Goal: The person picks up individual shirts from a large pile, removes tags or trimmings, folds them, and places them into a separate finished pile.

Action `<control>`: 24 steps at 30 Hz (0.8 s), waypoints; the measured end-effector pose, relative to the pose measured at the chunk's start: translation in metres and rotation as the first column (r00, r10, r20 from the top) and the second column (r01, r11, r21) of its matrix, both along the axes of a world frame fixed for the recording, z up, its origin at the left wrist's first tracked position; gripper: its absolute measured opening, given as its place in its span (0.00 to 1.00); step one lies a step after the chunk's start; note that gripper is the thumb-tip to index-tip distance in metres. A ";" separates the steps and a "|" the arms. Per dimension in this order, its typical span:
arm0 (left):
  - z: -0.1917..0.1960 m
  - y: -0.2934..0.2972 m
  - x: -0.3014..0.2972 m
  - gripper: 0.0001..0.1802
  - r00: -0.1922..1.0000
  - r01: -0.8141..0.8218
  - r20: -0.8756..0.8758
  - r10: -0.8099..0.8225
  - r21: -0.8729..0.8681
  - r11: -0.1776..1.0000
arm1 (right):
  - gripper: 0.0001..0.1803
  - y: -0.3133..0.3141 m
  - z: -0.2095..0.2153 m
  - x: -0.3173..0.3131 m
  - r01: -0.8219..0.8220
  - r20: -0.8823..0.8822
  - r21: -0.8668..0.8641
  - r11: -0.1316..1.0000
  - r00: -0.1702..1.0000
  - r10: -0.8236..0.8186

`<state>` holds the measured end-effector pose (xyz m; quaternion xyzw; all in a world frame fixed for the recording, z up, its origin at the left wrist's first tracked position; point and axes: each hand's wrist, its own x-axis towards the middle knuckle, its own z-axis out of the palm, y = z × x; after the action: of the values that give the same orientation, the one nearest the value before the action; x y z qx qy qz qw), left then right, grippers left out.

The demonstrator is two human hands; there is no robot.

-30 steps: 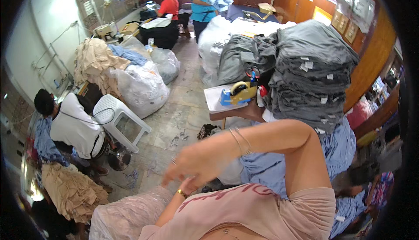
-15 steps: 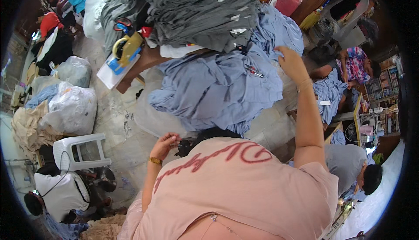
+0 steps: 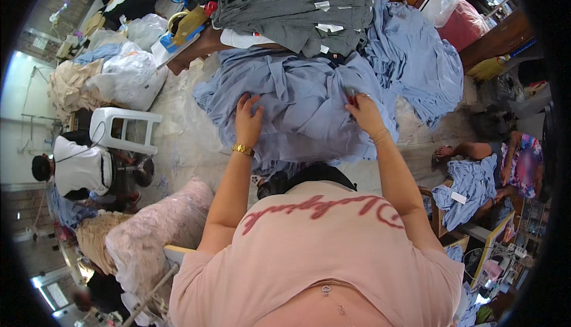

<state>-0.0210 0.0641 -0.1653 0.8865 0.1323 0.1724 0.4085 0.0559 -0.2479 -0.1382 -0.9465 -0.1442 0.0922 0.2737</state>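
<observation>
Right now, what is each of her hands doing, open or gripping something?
Left hand: open, fingers spread flat on the blue cloth pile.
Right hand: closed, pinching a fold of the same blue cloth.

Blue garments (image 3: 309,104) heaped on floor (image 3: 190,142)

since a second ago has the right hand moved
Yes. The right hand was raised in the air; now it is down on the blue cloth pile, below the grey stack.

Both arms extend toward 12 o'clock; left hand (image 3: 247,119) lies palm-down, fingers spread; right hand (image 3: 364,111) pinches closed.
</observation>
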 end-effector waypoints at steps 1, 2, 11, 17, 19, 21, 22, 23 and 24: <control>0.003 -0.008 -0.002 0.14 0.999 0.009 -0.032 -0.009 0.011 1.000 | 0.14 -0.018 -0.001 -0.003 -0.074 0.122 0.049 0.996 0.990 0.067; 0.005 -0.015 -0.003 0.14 0.998 0.013 -0.061 -0.012 0.018 1.000 | 0.13 -0.032 -0.001 -0.009 0.020 0.032 0.312 0.950 0.999 -0.032; 0.005 0.043 0.037 0.12 0.929 -0.362 0.085 0.359 0.401 0.842 | 0.16 -0.107 -0.061 -0.078 0.527 -0.373 0.613 0.589 0.850 -0.372; 0.110 0.088 0.033 0.10 0.996 0.086 -0.037 -0.077 0.420 0.903 | 0.10 -0.116 -0.071 -0.078 0.331 -0.067 0.393 0.858 0.941 -0.333; 0.144 0.104 0.028 0.08 0.988 0.079 0.094 -0.119 0.347 0.935 | 0.08 -0.143 -0.039 -0.052 0.455 -0.222 0.679 0.576 0.875 -0.430; 0.177 0.121 0.033 0.09 0.983 0.112 0.132 -0.127 0.115 0.987 | 0.06 -0.161 0.021 -0.018 0.459 -0.304 0.841 0.286 0.839 -0.452; 0.186 0.128 0.040 0.09 0.990 0.111 0.091 -0.109 -0.012 0.994 | 0.06 -0.145 0.062 -0.001 0.490 -0.396 0.865 0.112 0.802 -0.446; 0.188 0.136 0.055 0.10 0.991 0.102 0.092 -0.098 -0.043 0.994 | 0.05 -0.140 0.089 0.016 0.450 -0.357 0.866 0.218 0.862 -0.360; 0.185 0.132 0.060 0.10 0.990 0.139 0.034 -0.135 -0.184 0.973 | 0.05 -0.121 0.117 0.028 0.460 -0.349 0.833 0.306 0.868 -0.354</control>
<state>0.0393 0.1962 0.0198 0.8496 0.0822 0.1403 0.5018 0.0843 -0.3687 -0.0209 -0.6494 0.0872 -0.0242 0.7550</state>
